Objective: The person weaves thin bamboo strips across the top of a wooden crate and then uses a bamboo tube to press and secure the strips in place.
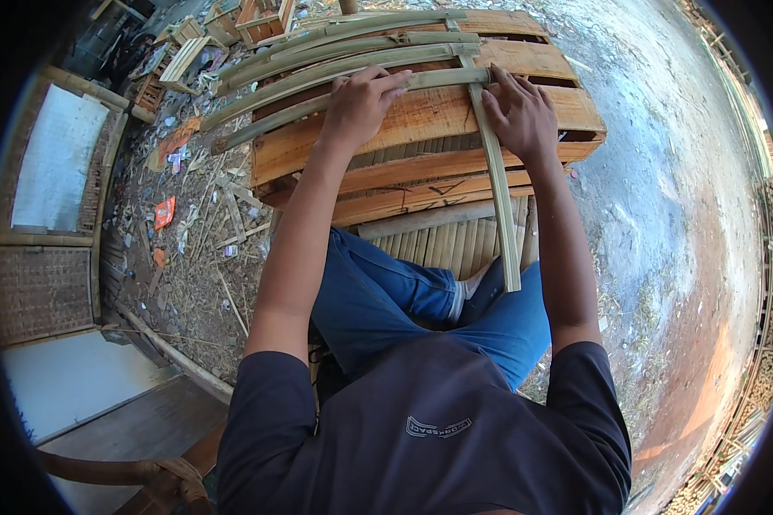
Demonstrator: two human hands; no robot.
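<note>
Bamboo strips lie across the slatted wooden crate (404, 125) at the upper centre of the frame. The left hand (361, 105) has its thumb and fingers clamped on the lowest crosswise strip (445, 79), with three more crosswise strips (442, 38) above it. The right hand (521, 112), fingers bent, touches that strip's right end, where it meets a long lengthwise strip (498, 184); whether this hand grips firmly, I cannot tell. The lengthwise strip runs down toward the centre right, its lower end over blue jeans (365, 279). An orange wrapper (164, 213) lies on littered ground (202, 283) at the left; more crates (262, 21) stand at the upper left.
</note>
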